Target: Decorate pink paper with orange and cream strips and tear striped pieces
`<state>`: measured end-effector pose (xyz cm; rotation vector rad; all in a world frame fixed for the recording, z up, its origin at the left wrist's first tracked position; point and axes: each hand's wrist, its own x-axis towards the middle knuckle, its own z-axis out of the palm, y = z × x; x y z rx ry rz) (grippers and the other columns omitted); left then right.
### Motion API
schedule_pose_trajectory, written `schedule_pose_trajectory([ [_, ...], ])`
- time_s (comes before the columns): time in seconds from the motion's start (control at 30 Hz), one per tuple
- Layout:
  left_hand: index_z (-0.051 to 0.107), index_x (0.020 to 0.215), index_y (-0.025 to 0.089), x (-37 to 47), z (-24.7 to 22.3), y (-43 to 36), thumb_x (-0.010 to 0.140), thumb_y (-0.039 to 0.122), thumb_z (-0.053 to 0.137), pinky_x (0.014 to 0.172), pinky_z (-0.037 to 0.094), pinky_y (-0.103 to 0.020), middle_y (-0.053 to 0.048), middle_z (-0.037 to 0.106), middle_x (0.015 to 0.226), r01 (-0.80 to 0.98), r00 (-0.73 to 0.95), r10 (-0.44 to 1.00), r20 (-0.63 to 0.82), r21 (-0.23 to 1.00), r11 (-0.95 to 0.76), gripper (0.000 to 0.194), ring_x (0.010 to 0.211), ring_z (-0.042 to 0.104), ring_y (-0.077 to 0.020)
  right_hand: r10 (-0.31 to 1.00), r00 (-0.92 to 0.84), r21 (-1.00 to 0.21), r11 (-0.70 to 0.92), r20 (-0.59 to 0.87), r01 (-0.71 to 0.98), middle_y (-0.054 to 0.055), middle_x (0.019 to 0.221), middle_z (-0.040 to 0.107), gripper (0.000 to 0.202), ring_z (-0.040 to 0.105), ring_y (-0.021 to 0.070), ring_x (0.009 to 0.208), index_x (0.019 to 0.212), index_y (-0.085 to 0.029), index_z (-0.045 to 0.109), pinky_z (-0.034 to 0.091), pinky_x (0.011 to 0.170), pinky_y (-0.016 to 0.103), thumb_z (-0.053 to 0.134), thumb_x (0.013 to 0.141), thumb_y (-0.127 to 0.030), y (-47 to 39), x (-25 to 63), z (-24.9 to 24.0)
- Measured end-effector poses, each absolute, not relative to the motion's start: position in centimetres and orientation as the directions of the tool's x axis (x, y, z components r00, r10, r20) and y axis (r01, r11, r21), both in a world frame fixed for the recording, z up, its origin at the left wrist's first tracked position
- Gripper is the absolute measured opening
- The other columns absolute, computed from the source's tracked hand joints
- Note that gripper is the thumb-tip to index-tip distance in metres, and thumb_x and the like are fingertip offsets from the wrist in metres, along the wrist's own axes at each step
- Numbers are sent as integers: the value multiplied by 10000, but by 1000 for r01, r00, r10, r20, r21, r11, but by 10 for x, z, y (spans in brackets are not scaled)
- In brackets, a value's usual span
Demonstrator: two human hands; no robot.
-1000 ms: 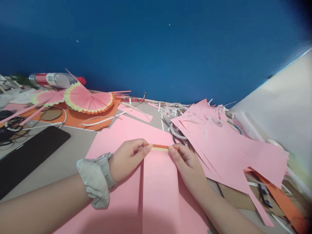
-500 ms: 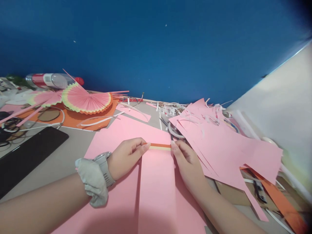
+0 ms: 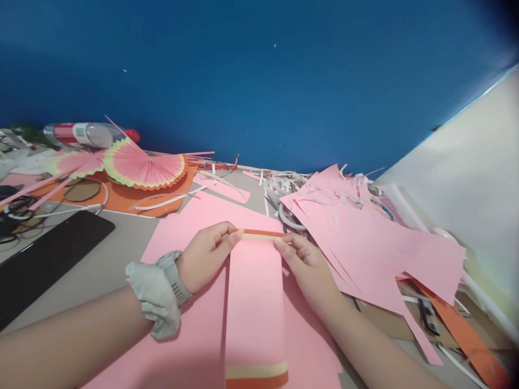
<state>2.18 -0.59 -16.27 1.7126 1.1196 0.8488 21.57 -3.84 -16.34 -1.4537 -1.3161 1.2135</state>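
Observation:
A long pink paper strip (image 3: 255, 302) with cream and orange bands at both ends lies lengthwise before me. My left hand (image 3: 208, 254) pinches the left corner of its far end between thumb and fingers. At the right corner of that end, my right hand (image 3: 310, 270) pinches the paper too. Beneath the strip spreads a larger pink sheet (image 3: 182, 335). A grey watch (image 3: 174, 275) and a pale scrunchie (image 3: 153, 300) sit on my left wrist.
Pleated paper fans (image 3: 146, 165) rest on orange paper (image 3: 162, 202) at the back left, near a plastic bottle (image 3: 89, 134). A black phone (image 3: 52, 259) lies left. Cut pink paper (image 3: 377, 248) and scraps cover the right, beside a cutter (image 3: 428, 316). A blue wall (image 3: 259, 81) stands behind.
The strip's far end has shifted slightly up and left with both hands. Its near end, with cream and orange bands, has come into view at the bottom.

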Motion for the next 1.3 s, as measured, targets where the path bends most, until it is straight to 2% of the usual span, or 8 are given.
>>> schedule_pose_trajectory([
  [0.17,420,662,191,22,-161,-8,885,399,388,539,288,-222,55,336,604,329,344,933,102,918,-222,306,569,331,-107,995,47,-955,-96,-86,280,-67,506,371,259,346,97,471,726,-209,459,267,482,233,501,828,-444,-43,211,-159],
  [0.27,440,701,193,21,-159,-11,892,374,390,544,286,-222,57,347,611,336,316,939,135,910,-244,268,571,332,-105,993,-16,-962,-113,-121,247,-57,555,373,233,324,98,476,758,-212,473,266,470,232,479,837,-431,-47,207,-152],
  [0.43,448,725,195,20,-156,-14,903,365,385,548,289,-222,60,345,612,341,274,947,165,904,-257,255,566,330,-100,991,-58,-964,-101,-119,248,-53,572,291,347,295,92,516,608,-197,368,259,477,217,475,837,-435,-48,203,-149],
  [0.73,417,689,195,20,-157,-12,908,367,377,542,284,-221,60,319,601,333,265,949,168,908,-254,281,567,320,-99,995,-30,-955,-83,-95,284,-59,579,270,348,263,82,515,632,-196,352,227,459,205,481,844,-439,-49,204,-156],
  [0.9,430,687,191,22,-158,-13,897,368,397,543,291,-222,56,352,618,304,359,922,146,915,-264,277,574,334,-98,999,-36,-949,-27,-40,313,-42,607,310,334,333,103,583,645,-199,351,300,527,208,390,889,-423,-48,209,-157],
  [1.1,408,663,189,23,-159,-10,895,370,401,533,281,-225,58,327,605,297,345,928,140,922,-250,294,564,320,-97,1000,-18,-917,19,12,399,-40,609,343,335,340,103,581,623,-193,370,300,516,201,437,873,-406,-46,209,-159],
  [1.2,415,666,188,22,-160,-9,891,361,415,537,281,-224,59,331,607,293,316,937,147,924,-244,285,568,322,-96,996,-83,-945,1,-27,326,-30,665,445,234,429,115,647,724,-202,480,356,570,198,439,880,-370,-45,208,-157],
  [1.3,422,679,188,20,-160,-8,896,352,406,540,283,-219,62,325,607,282,265,950,166,929,-241,273,567,317,-94,979,-184,-972,-42,-86,231,-21,730,517,186,481,124,704,796,-210,528,393,623,204,443,882,-352,-45,207,-156],
])
